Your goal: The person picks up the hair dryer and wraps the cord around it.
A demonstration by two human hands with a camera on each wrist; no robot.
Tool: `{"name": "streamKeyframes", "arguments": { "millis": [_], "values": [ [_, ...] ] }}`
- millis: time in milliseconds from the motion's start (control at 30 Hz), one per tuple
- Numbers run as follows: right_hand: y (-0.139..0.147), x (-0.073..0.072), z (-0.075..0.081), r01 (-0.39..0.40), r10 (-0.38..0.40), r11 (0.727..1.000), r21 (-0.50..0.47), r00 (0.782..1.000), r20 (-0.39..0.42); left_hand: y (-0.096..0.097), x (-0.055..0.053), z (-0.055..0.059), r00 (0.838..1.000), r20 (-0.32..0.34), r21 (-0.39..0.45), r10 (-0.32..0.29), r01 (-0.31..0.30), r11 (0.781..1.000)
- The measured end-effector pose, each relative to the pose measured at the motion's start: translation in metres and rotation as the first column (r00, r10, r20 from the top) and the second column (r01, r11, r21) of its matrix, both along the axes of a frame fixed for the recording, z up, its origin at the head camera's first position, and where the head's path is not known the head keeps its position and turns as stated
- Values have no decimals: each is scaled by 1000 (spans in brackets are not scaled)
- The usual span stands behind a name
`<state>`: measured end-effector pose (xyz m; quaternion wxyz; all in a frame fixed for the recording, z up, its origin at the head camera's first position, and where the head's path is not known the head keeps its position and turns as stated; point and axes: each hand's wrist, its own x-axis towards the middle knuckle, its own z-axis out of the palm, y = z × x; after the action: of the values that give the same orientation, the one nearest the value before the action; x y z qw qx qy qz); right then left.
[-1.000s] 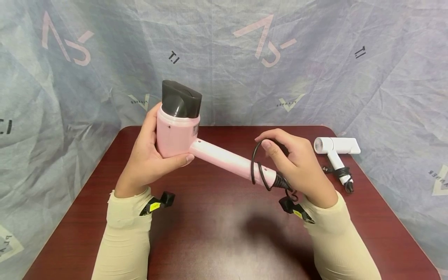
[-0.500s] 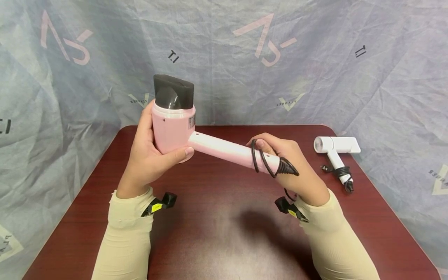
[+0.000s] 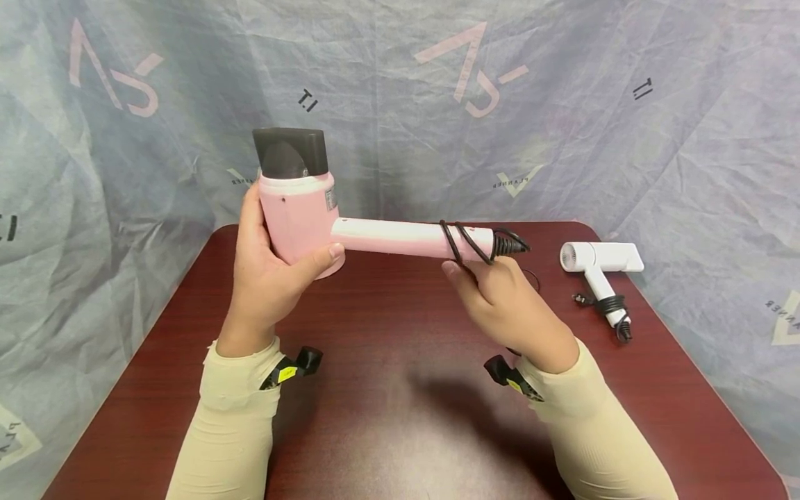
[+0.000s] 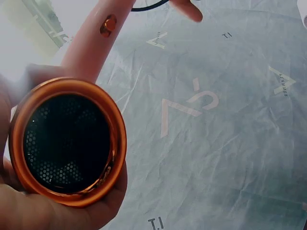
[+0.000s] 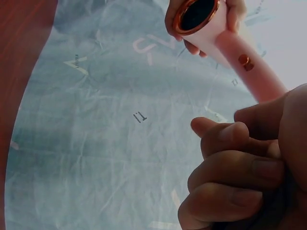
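My left hand (image 3: pixel 265 285) grips the body of a pink hair dryer (image 3: pixel 296 219) above the table, thumb across the near side. A black flat nozzle (image 3: pixel 290 156) points upward from it. The handle stretches right, nearly level, with a black power cord (image 3: pixel 471 243) wound loosely round its end. Just under that end, my right hand (image 3: pixel 509 302) has its fingers curled, holding the cord, which is mostly hidden in the palm. The left wrist view shows the copper-coloured ring (image 4: pixel 121 129) round the dark mesh intake and a copper slide switch (image 4: pixel 110 24) on the handle.
A white hair dryer (image 3: pixel 615 257) lies at the right of the dark red table (image 3: pixel 375 430), its black cord (image 3: pixel 610 305) wrapped round the handle. Grey printed cloth (image 3: pixel 400 139) hangs behind the table and at both sides.
The pink hair dryer has moved up and left, its handle swinging up to nearly level. My right hand has passed round behind the handle with the cord and come out beneath it.
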<state>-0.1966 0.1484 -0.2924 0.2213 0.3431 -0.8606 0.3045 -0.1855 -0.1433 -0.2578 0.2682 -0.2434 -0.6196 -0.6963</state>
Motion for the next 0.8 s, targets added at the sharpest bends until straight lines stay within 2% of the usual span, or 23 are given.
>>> {"name": "streamKeyframes", "arguments": {
  "millis": [133,233,500,700,800],
  "values": [
    [-4,1,0,-5,1,999,42,996,94,0,-2,0,999,-7,22,40,-40,999],
    [-7,3,1,-17,9,997,69,993,120,0,-4,-1,997,-23,26,73,-72,997],
    [-8,14,4,39,-45,994,98,997,62,0,-5,-1,994,-25,29,110,-109,994],
    [-10,21,8,35,-39,993,114,999,33,1,-6,-2,992,-26,39,127,-126,991],
    [-10,23,8,32,-34,993,115,999,15,1,-7,-2,984,-31,5,176,-176,984]
  ]
}}
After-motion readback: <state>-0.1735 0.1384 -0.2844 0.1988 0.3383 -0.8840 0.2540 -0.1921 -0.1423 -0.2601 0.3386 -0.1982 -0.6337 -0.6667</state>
